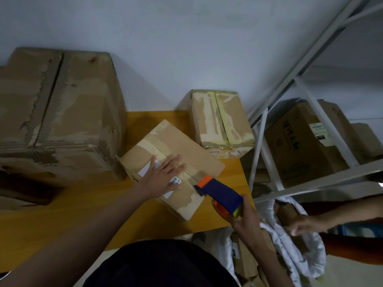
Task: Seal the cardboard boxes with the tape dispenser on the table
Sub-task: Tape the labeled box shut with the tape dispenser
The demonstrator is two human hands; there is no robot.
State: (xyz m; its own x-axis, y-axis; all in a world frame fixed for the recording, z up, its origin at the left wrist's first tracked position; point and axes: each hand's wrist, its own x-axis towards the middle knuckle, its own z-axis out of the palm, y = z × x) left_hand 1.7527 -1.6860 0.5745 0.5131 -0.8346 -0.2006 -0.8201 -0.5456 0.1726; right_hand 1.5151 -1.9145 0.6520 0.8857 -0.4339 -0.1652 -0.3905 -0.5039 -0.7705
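Observation:
A flat cardboard box (186, 150) lies at an angle in the middle of the yellow table (68, 220), with white labels on its lid. My left hand (164, 175) presses flat on the lid with straight, spread fingers, beside the centre seam. My right hand (246, 218) grips the handle of a blue and orange tape dispenser (217, 191). The dispenser's orange front end touches the box's near right edge at the seam. A roll of tape sits in the dispenser by my right hand.
A large worn cardboard box (58, 112) fills the table's left side. A smaller taped box (221, 121) stands at the back right. A metal shelf (294, 83) with boxes rises on the right. Another person's hand (304, 224) reaches over a white bag (298, 251) beside the table.

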